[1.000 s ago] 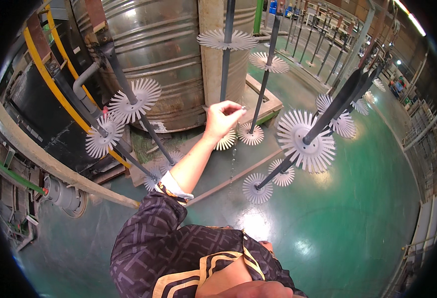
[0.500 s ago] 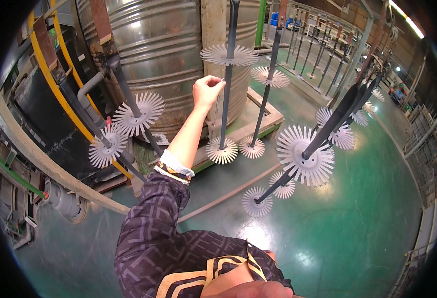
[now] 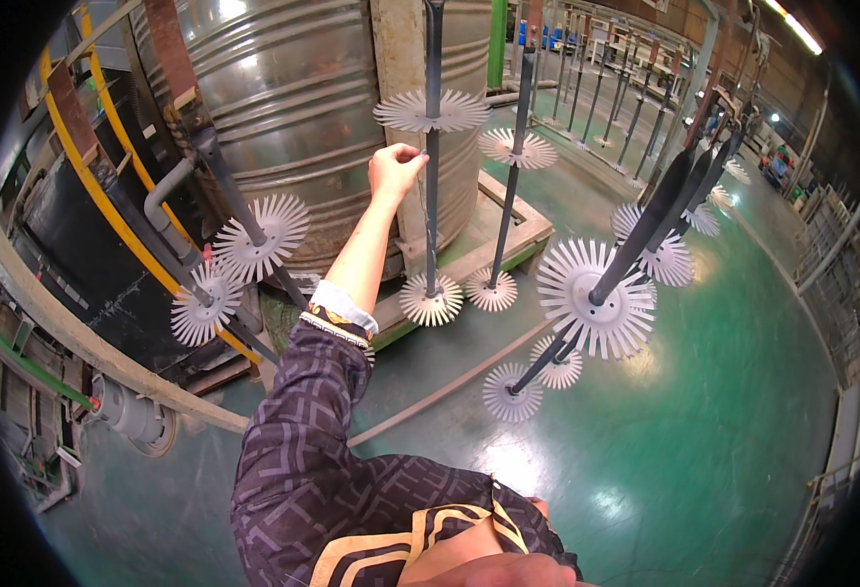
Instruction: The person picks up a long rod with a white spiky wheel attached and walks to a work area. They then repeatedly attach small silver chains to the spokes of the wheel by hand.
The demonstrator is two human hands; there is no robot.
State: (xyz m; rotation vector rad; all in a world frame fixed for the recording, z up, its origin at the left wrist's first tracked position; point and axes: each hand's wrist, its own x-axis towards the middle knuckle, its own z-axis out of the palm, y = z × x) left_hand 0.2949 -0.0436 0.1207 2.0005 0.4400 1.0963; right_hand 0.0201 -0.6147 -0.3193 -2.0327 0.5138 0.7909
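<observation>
My left hand (image 3: 396, 172) is raised at the end of my outstretched left arm, thumb and fingers pinched together. What the pinch holds, if anything, is too small to make out. Its fingertips are right beside a dark hanging rod (image 3: 432, 210), and I cannot tell whether they touch it. A pale slotted disc (image 3: 432, 111) sits on this rod just above the hand, and a smaller slotted disc (image 3: 431, 298) is at its lower end. Only a sliver of skin past my jacket's right edge may be my right hand (image 3: 541, 506); its fingers are hidden.
Behind the rod stands a large ribbed metal tank (image 3: 293, 127). Another rod with discs (image 3: 518, 149) hangs to the right, and a cluster with a big slotted disc (image 3: 596, 298) hangs nearer. More discs (image 3: 262, 237) are at left, by a yellow rail (image 3: 117, 201). The floor (image 3: 684, 460) is green.
The whole view has shifted slightly, so the rods and tank appear a little further left. My left hand stays pinched beside the same rod.
</observation>
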